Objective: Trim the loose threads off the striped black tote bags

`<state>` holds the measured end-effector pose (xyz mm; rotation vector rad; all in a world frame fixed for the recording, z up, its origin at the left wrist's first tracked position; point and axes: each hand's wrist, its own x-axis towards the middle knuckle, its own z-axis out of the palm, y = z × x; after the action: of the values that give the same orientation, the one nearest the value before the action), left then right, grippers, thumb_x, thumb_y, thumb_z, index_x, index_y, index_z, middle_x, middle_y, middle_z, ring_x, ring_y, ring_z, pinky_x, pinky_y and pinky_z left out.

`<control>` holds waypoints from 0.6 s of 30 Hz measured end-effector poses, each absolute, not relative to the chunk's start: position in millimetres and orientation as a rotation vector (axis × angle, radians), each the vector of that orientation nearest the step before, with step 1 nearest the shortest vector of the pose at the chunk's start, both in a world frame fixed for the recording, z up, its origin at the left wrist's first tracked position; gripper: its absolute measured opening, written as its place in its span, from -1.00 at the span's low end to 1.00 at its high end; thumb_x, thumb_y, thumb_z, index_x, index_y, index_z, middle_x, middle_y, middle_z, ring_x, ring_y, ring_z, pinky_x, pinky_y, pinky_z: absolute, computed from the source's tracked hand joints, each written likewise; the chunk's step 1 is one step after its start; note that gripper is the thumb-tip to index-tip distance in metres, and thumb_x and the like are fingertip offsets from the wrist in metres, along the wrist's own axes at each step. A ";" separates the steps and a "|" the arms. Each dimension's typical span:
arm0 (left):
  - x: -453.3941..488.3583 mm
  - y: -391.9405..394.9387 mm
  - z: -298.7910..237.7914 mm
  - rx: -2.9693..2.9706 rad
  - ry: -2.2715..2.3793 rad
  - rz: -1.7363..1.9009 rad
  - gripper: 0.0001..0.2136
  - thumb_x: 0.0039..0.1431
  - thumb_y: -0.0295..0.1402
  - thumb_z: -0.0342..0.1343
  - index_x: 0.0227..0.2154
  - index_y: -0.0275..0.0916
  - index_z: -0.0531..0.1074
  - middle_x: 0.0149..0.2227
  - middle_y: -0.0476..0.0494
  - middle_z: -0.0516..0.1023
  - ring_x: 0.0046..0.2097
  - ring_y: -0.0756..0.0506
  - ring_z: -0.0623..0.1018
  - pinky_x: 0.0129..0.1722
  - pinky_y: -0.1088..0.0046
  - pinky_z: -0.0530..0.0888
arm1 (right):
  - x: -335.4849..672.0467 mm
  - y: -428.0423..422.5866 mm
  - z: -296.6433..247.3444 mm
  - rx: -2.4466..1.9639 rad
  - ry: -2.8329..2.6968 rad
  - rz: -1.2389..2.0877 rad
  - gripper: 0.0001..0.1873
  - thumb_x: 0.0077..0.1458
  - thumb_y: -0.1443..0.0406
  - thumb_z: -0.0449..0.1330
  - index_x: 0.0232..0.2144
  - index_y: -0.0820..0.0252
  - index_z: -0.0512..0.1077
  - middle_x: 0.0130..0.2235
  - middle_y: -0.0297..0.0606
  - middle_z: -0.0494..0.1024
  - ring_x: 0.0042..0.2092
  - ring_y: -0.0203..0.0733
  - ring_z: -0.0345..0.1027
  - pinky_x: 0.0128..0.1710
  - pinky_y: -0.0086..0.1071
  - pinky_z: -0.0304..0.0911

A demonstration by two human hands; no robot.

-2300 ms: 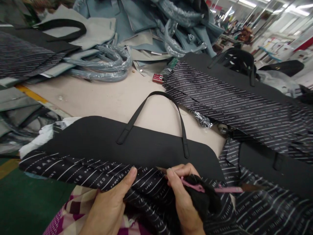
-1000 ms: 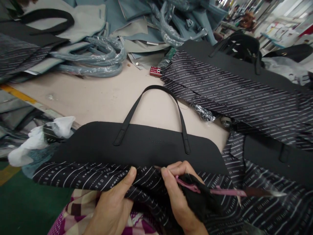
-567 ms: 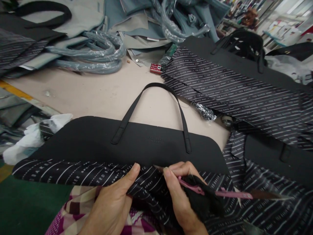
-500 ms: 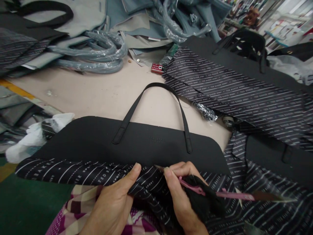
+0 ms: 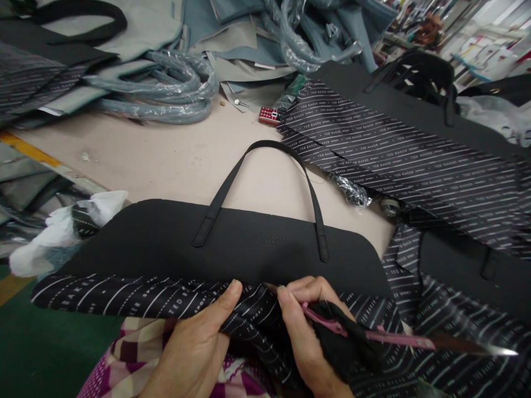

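A black bag panel with a strap handle lies in front of me, its striped, lettered lining fabric along the near edge. My left hand pinches that lining, thumb on top and fingers hidden underneath. Just to the right, my right hand grips a pink-handled bladed tool, partly wrapped in black cloth. Its long blade points right, away from the panel. A slim pointed tip shows at the right fingertips, against the seam between panel and lining; whether it belongs to the same tool is unclear.
More black bag pieces with striped lining are piled on the right of the table. Plastic-wrapped grey-blue handles and panels lie at the back. A red keypad device sits near the middle; white plastic is at the left.
The whole view has shifted slightly. Both hands keep their grips, and the pointed tip stays at the seam. The long blade at the right now extends a little farther right and lower.
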<state>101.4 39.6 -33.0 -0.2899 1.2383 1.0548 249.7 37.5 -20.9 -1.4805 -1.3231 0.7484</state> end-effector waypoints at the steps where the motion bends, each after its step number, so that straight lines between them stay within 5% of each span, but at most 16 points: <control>1: 101.6 40.1 -32.9 -0.279 1.206 1.048 -0.64 0.01 -0.45 0.56 -0.09 -0.35 0.73 -0.06 -0.30 0.79 0.10 -0.37 0.72 0.13 0.23 0.68 | 248.7 37.4 -20.9 -1.482 -1.335 0.728 -0.69 0.43 0.26 0.28 -0.41 0.06 0.37 -0.39 -0.45 0.50 -0.41 -0.30 0.38 -0.37 -0.36 0.23; 7: 107.7 48.1 -20.1 -0.332 1.242 1.075 -0.77 0.08 -0.60 0.46 -0.17 -0.42 0.73 -0.03 -0.35 0.78 0.09 -0.34 0.73 0.12 0.26 0.69 | 243.1 37.4 -24.9 -1.467 -1.384 0.674 -0.75 0.40 0.27 0.29 -0.39 0.06 0.42 -0.38 -0.41 0.57 -0.39 -0.29 0.46 -0.37 -0.38 0.28; 10: 109.9 50.7 -12.6 -0.322 1.231 1.113 -0.64 -0.04 -0.73 0.42 -0.15 -0.33 0.73 0.05 -0.27 0.77 0.15 -0.33 0.70 0.17 0.24 0.66 | 246.2 37.3 -26.1 -1.394 -1.263 0.737 -0.73 0.38 0.29 0.31 -0.41 0.07 0.43 -0.39 -0.41 0.54 -0.39 -0.28 0.42 -0.35 -0.36 0.29; 18: 105.5 48.5 -21.2 -0.233 1.140 1.079 -0.62 -0.09 -0.64 0.47 -0.15 -0.27 0.74 0.14 -0.27 0.72 0.24 -0.40 0.64 0.20 0.15 0.65 | 256.7 34.8 -28.3 -1.344 -1.051 0.890 -0.67 0.42 0.25 0.31 -0.43 0.06 0.39 -0.41 -0.49 0.44 -0.38 -0.29 0.34 -0.31 -0.36 0.28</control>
<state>105.5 48.5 -21.2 -0.2329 1.1403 1.0792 256.7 34.8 -28.3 -1.3442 -1.0506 0.8903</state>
